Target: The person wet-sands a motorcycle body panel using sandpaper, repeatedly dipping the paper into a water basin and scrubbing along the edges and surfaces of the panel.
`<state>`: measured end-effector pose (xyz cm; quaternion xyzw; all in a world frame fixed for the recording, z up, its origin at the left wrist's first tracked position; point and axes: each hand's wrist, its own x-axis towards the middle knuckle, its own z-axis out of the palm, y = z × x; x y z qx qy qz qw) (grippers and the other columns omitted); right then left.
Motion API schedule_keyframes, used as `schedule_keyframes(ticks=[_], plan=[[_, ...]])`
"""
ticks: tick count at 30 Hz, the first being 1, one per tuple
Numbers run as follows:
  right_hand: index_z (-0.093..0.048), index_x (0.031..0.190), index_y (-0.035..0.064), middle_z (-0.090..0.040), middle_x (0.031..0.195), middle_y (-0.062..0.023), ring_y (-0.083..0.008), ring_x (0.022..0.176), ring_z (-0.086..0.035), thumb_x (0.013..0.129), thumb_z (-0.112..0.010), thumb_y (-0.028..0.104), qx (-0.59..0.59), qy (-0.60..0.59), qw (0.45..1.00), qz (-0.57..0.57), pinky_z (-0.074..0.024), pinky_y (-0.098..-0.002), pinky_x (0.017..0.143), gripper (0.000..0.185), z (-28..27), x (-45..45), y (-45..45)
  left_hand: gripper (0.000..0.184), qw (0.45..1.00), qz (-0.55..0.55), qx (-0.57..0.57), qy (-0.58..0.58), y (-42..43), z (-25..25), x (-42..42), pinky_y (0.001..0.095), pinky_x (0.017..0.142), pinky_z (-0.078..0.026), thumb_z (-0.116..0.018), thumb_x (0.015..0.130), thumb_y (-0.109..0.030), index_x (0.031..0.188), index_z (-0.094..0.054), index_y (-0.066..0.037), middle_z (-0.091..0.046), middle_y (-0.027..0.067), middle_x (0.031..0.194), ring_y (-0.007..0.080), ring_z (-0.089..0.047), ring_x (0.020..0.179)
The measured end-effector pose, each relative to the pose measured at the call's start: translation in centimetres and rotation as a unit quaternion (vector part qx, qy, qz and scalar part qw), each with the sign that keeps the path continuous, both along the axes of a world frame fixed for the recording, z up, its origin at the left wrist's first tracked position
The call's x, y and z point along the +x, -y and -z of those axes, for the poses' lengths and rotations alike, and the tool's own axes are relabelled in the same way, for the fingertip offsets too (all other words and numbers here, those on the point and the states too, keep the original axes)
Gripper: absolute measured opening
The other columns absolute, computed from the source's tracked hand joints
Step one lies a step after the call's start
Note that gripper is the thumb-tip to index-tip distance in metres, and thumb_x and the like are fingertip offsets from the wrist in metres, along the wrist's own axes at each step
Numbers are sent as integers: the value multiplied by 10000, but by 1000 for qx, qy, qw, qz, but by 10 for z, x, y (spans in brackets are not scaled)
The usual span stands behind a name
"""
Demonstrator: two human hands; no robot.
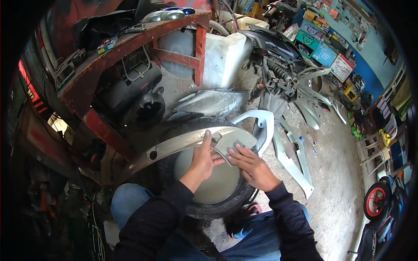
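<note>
A long, curved motorcycle body panel (185, 138), worn grey-beige with a hole near its left end, lies across the front of my body above a tyre (204, 212). Murky grey water (217, 187) fills the round hollow inside the tyre. My left hand (203, 157) grips the panel's near edge, thumb on top and fingers underneath. On the panel's grey right end rests my right hand (250, 164), fingers bent and held together against the surface. Whatever may be under those fingertips is hidden.
A white grab-rail-shaped part (261, 119) stands just beyond the panel. Pale strips of bodywork (291, 167) lie on the concrete floor at right. A scuffed fairing (209, 103) is behind the tyre. The red workbench (130, 41) rises at left; a parked motorcycle (381, 204) is far right.
</note>
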<state>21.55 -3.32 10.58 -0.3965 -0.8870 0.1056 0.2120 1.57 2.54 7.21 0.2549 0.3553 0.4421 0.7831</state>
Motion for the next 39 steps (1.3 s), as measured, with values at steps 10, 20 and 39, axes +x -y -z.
schedule_keyframes(ticks=[10, 20, 39], plan=[[-569, 1350, 70, -481, 1484, -107, -330, 1441, -348, 767, -578, -79, 20, 7, 1000, 11, -296, -479, 1184, 602, -2, -7, -1, 725, 998, -54, -11, -25, -4, -8, 1, 448, 851, -570, -473, 959, -644, 1336, -479, -25, -621, 165, 1135, 302, -671, 1035], [-556, 1365, 66, -493, 1474, -108, -339, 1433, -356, 785, -586, -63, 30, -21, 999, 0, -304, -475, 1181, 595, 9, -18, -22, 732, 997, -27, -18, -65, 9, -2, 6, 456, 870, -538, -480, 958, -645, 1318, -507, -9, -601, 161, 1216, 293, -645, 1063], [-580, 1282, -43, -551, 1347, -268, -421, 1337, -458, 877, -534, -17, 56, -107, 988, 100, -342, -483, 1139, 408, 20, -3, -11, 705, 999, -40, -8, 2, 2, 12, 13, 469, 858, -566, -456, 988, -599, 1326, -473, 19, -572, 176, 1215, 301, -668, 1017]])
